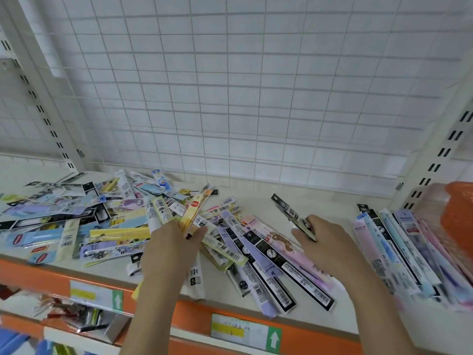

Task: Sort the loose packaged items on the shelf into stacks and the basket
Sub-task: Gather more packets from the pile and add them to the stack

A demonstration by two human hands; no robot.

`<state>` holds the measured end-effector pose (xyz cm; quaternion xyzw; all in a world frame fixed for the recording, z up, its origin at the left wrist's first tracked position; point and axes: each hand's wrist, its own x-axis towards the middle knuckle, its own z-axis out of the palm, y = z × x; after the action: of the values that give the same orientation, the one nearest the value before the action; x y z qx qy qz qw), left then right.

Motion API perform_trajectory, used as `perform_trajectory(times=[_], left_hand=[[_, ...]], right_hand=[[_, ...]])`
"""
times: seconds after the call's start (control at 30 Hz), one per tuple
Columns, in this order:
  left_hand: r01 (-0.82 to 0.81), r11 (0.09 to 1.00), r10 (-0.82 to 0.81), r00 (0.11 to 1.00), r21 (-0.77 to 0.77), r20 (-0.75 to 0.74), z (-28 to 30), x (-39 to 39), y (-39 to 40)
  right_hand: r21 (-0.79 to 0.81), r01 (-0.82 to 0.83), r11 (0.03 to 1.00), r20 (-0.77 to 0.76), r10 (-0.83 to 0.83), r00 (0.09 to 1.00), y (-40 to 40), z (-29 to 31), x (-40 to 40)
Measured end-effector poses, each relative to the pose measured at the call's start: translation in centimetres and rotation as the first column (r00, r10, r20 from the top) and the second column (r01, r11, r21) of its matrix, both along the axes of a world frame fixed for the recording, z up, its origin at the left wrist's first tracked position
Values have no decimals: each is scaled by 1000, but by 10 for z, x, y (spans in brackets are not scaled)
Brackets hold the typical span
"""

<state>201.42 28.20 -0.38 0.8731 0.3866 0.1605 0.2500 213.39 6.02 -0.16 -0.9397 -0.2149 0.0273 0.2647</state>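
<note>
A pale shelf (256,201) runs across the lower half of the frame, backed by a white wire grid (256,85) and edged in front by an orange strip (194,316) that carries two price labels with green arrows. A wide heap of loose packaged items (76,221), long narrow packs in purple, yellow, blue, black and pink, spreads from the left edge of the frame to the centre. The left hand (174,242), at lower centre, grips a fanned bundle of packs (166,211); its fingers curl round their lower ends, and the packs stick up and away from the palm, a yellow one with a red round mark the most visible. The right hand (325,239), right of centre, holds a single black pack (289,211) that slants up toward the upper left of the hand, pinched between thumb and curled fingers. Between and below the two hands lies a loose stack of purple, black and pink packs (268,265) angled toward the shelf's front edge, some ends overhanging it. At the right of the frame a neater stack of pink, blue and black packs (399,252) lies side by side, just beside an orange basket (458,219) at the right edge. At lower left, a lower shelf shows blurred goods.
</note>
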Motion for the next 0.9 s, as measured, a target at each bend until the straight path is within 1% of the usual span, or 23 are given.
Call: perform_trajectory(times=[0.07, 0.17, 0.23, 0.3, 0.4, 0.5, 0.6, 0.67, 0.83, 0.9], left_hand=[[5, 1000, -5, 999, 8, -42, -2, 8, -4], [-12, 1000, 14, 995, 17, -99, -5, 16, -7], [-5, 1000, 7, 994, 15, -112, -5, 20, -8], [12, 1000, -14, 996, -19, -91, -4, 21, -7], [37, 998, -38, 999, -54, -32, -1, 19, -5], [51, 997, -48, 998, -61, 41, 6, 13, -6], [61, 996, -57, 996, -59, 70, 17, 5, -7], [64, 996, -58, 994, -69, 92, 23, 0, -6], [37, 994, -24, 992, -103, 123, 30, -10, -3], [42, 990, -25, 991, -136, 128, 27, -11, 0]], right_hand=[[-27, 23, 999, 10, -23, 1000, -4, 1, 1], [-31, 31, 999, -31, -32, 999, -10, 0, -2], [-50, 31, 998, -33, -33, 999, -13, -2, -3], [-71, 21, 997, -26, -23, 999, -16, -3, -3], [-39, 15, 999, -19, -16, 1000, -16, -3, -1], [-16, 17, 1000, -4, -17, 1000, -12, -2, 1], [-38, -3, 999, 13, 3, 1000, -7, -2, 3], [-48, -30, 998, -3, 30, 1000, -3, -5, 5], [-112, -109, 988, -98, 98, 990, 7, -14, 3], [-120, -125, 985, -89, 114, 989, 9, -13, 4]])
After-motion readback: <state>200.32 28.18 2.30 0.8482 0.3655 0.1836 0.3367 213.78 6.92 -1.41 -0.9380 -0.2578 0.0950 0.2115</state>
